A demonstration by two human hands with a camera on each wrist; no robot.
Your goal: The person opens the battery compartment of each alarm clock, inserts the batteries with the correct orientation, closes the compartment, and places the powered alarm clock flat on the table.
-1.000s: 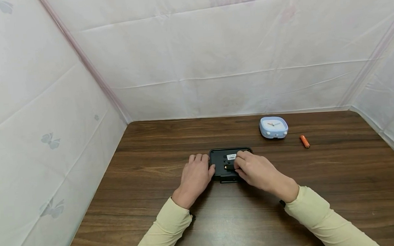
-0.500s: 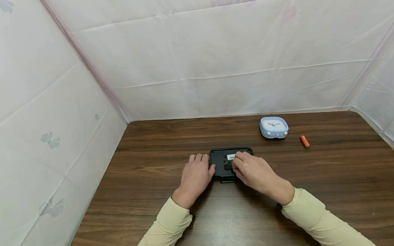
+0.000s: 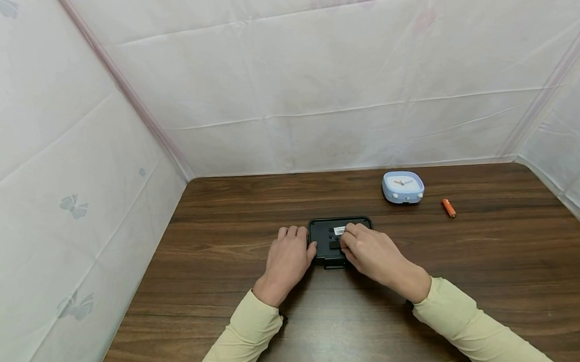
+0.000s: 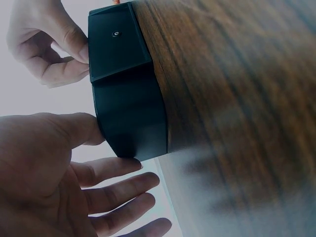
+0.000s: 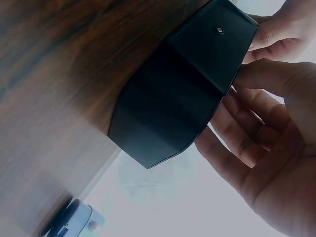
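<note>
A black rectangular device (image 3: pixel 322 233) lies back side up on the table, with a barcode sticker (image 3: pixel 339 231) and a small dark battery cover (image 3: pixel 335 245) on its back. My left hand (image 3: pixel 286 257) holds its left end, thumb on top and index finger at the side, as the left wrist view shows with the device's smooth side (image 4: pixel 129 111). Over the right half, my right hand (image 3: pixel 374 251) has thumb and fingertips pinched together at the cover, partly hiding it. In the right wrist view its fingers curl just above the device's body (image 5: pixel 163 98).
A light blue alarm clock (image 3: pixel 403 188) lies toward the back right of the wooden table (image 3: pixel 216 272). Right of it is an orange battery (image 3: pixel 448 208). White sheeting (image 3: pixel 285 83) walls off the back and both sides.
My right hand has shifted slightly left across the device. The metal contact seen in the slot a second ago is now covered by a dark piece. My left hand stays put.
</note>
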